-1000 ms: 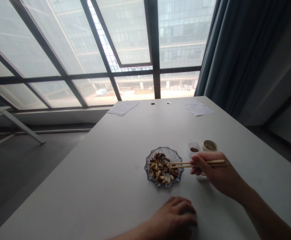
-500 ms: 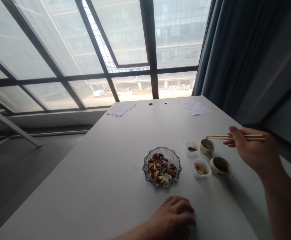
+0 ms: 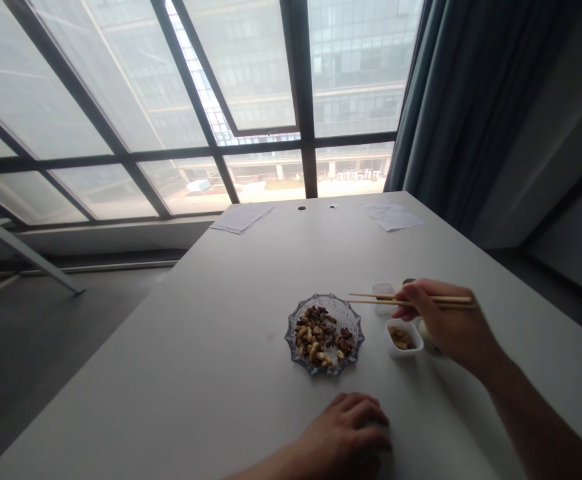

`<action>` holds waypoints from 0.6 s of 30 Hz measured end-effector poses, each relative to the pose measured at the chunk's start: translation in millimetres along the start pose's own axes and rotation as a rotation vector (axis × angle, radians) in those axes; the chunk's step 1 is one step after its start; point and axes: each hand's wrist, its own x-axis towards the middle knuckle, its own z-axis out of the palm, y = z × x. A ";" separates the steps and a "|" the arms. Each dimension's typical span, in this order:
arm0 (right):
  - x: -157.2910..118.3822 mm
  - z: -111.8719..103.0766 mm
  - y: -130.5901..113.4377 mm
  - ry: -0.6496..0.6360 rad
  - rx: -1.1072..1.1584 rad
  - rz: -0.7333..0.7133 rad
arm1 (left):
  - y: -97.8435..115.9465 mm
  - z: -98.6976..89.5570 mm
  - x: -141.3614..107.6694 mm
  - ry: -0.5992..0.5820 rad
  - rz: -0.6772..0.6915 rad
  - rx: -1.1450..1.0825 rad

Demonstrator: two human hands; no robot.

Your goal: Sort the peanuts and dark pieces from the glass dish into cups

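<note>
Wooden chopsticks (image 3: 373,298) are held in my right hand (image 3: 435,317), closed round them. Their tips, slightly apart with nothing visible between them, are over the upper right edge of a scalloped glass plate (image 3: 349,319). Light peanuts (image 3: 315,337) and darker brown pieces (image 3: 344,342) lie on that plate. Below the plate my left hand (image 3: 348,427) rests on the table, fingers curled together; its palm side is hidden. A white square dish (image 3: 405,352) holds tan pieces. A smaller white dish (image 3: 383,308) is partly behind the chopsticks.
Two pale round cups are mostly hidden behind my right hand. Papers lie on the white table (image 3: 211,300) at its far left (image 3: 243,217) and far right (image 3: 395,217). Tall windows stand beyond, with a dark curtain (image 3: 451,107) to the right.
My right hand has moved left and slightly down, carrying the chopsticks from above the far round cup to the plate's edge. It now covers much of both cups. My left hand has not moved.
</note>
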 end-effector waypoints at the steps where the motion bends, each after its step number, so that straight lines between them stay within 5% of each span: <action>1: -1.4 10.5 3.0 -0.081 0.013 -0.001 | 0.0 0.1 0.0 -0.004 -0.003 0.001; 7: -3.4 53.1 29.2 -0.246 -0.030 -0.072 | 0.7 -0.2 0.1 0.018 0.004 -0.001; 18: -7.7 63.1 45.2 -0.150 -0.119 -0.138 | -0.4 0.6 0.7 0.026 0.015 0.001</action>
